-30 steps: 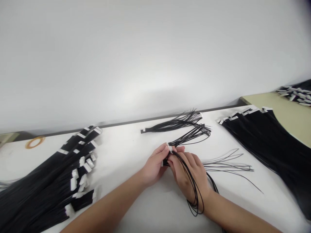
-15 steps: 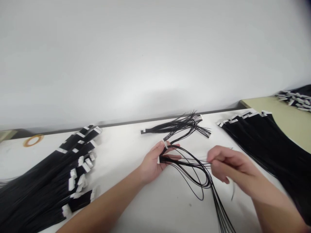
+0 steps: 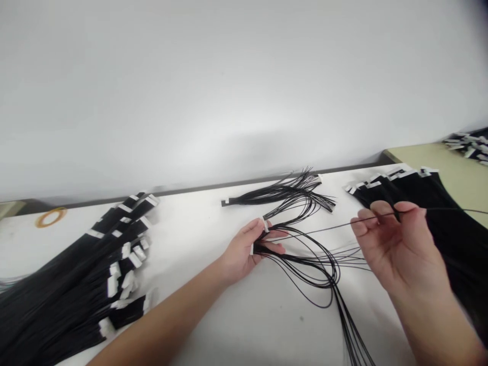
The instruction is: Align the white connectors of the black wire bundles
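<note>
My left hand (image 3: 246, 249) is closed on a black wire harness (image 3: 324, 277) by its white connectors, one above the other at the fingers. From there the wires loop to the right and trail down past the bottom edge. Off to the right, my right hand (image 3: 400, 244) pinches a single black wire (image 3: 324, 230), which runs taut from the left hand and continues beyond the fingers to the right. Just past the left hand lies another bundle of black wires (image 3: 274, 194) with connectors at its ends.
Black cables with white connectors (image 3: 76, 274) are piled on the left of the white table (image 3: 183, 244). Another black cable pile (image 3: 415, 195) lies at right, and more cables (image 3: 468, 145) rest on a yellowish surface (image 3: 419, 152). An orange ring (image 3: 51, 217) sits at far left.
My right hand has moved right and up, turning palm toward me and drawing the single wire out straight. My left hand stays nearly in place with the connectors.
</note>
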Demonstrator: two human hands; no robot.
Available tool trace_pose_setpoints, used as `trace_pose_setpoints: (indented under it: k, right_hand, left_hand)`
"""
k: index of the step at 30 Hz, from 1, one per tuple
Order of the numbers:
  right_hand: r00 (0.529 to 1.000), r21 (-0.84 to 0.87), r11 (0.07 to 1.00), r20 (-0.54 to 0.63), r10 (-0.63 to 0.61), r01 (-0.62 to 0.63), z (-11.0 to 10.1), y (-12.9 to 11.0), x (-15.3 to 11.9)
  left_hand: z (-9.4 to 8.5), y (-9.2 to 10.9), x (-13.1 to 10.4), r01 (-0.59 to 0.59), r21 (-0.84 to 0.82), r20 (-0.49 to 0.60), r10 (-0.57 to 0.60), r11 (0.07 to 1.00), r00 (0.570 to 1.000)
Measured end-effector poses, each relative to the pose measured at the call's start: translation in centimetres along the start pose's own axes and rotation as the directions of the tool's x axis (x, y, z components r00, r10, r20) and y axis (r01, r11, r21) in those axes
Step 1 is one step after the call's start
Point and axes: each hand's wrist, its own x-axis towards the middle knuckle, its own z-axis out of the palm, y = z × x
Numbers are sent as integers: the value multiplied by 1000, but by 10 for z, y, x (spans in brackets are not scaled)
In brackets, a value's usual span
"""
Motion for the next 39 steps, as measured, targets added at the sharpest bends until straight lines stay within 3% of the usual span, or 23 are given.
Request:
trace_pose_setpoints:
  k: [4, 8, 11, 14, 17, 19, 25, 39]
  right_hand:
    - [996, 57, 997, -72, 54, -50, -4, 5, 8]
    - [998, 29, 997, -14, 65, -65, -8, 5, 10]
    - [990, -203, 972, 101, -95, 114, -9, 7, 4]
    - [890, -508, 740, 354, -288, 441, -5, 8, -8]
    - [784, -655, 467, 601, -156, 595, -1, 8, -16]
    - [763, -685, 401, 644, -56, 608, 1, 8, -17]
    - [775, -730, 419, 625, 89, 540, -3, 15, -10]
    - [796, -762, 433, 587, 149, 481, -4, 20, -10]
  left_hand:
    - [1, 0, 1, 7, 80, 35, -9, 997, 999]
    - [2, 0, 2, 16, 134, 70, -25, 991, 997]
    - [3, 1, 1, 6, 121, 79, -16, 993, 997]
    - [4, 3, 0, 4, 127, 82, -15, 992, 997]
    - [3, 4, 0, 9, 130, 100, -22, 991, 995]
    - [3, 4, 0, 8, 135, 114, -24, 991, 993]
    - [3, 5, 0, -1, 164, 137, -22, 986, 990]
    - [1, 2, 1, -3, 197, 157, -28, 980, 987]
